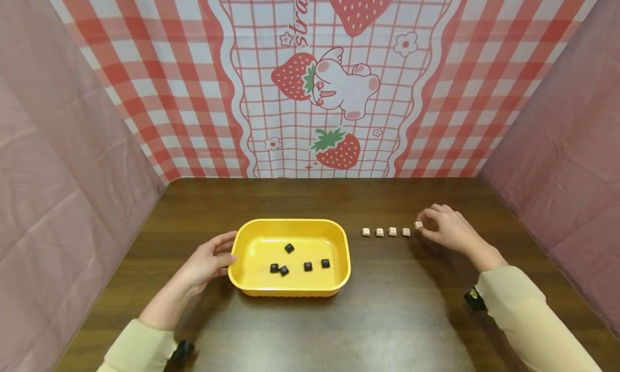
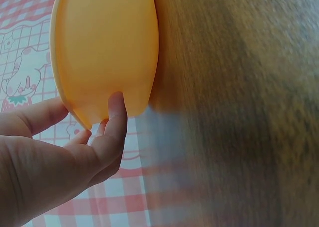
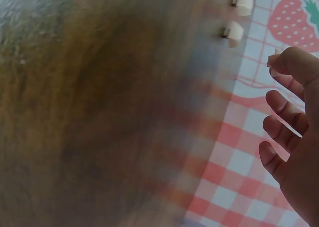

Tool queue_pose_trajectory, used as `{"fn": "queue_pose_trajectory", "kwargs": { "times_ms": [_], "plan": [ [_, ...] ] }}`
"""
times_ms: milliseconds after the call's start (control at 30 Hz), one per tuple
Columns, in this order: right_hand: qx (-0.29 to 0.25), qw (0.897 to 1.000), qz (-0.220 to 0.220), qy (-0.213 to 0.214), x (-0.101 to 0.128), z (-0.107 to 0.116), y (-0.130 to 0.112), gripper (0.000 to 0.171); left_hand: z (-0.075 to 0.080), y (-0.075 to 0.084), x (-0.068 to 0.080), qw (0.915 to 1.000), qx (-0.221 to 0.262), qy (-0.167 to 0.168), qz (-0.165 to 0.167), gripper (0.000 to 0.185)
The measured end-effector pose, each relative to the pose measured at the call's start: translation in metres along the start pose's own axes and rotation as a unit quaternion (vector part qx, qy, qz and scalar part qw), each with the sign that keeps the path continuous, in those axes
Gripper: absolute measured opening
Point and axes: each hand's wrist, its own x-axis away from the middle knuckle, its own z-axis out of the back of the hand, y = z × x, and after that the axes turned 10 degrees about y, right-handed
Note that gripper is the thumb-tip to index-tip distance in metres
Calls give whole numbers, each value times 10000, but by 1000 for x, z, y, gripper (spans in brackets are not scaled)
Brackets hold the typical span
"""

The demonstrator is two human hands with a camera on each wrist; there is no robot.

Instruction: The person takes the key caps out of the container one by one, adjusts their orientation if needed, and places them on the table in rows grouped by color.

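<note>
A yellow plastic tray (image 1: 290, 293) with rounded corners stands on the table, several black keycaps (image 1: 308, 266) lying loose on its floor. At its left end my left hand (image 1: 205, 264) holds the tray, thumb and fingers bent at the rim and outer wall; the left wrist view shows the fingertips (image 2: 116, 103) against that wall. To the right of the tray, several cream keycaps (image 1: 392, 231) form a spaced row. Past the row's right end, my right hand (image 1: 448, 229) pinches another cream keycap (image 1: 418, 225) between thumb and index finger, the other fingers loosely bent.
The dark wooden table (image 1: 387, 329) extends to a red-and-white checked cloth (image 1: 164, 76) with strawberry prints behind. Pink cloth (image 1: 557, 146) hangs at both sides. Each wrist carries a small black device (image 1: 474, 299).
</note>
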Motion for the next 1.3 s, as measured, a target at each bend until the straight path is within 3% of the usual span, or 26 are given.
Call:
{"fn": "queue_pose_trajectory", "kwargs": {
  "times_ms": [800, 1300],
  "plan": [
    [-238, 9958, -443, -769, 9, -20, 19, 12, 0, 0, -1, 10000, -64, 33, 13, 61],
    [-113, 9959, -464, -770, 3, -10, 11, 18, 1, 2, 0, 10000, -77, -10, 41, 61]
  ]
}}
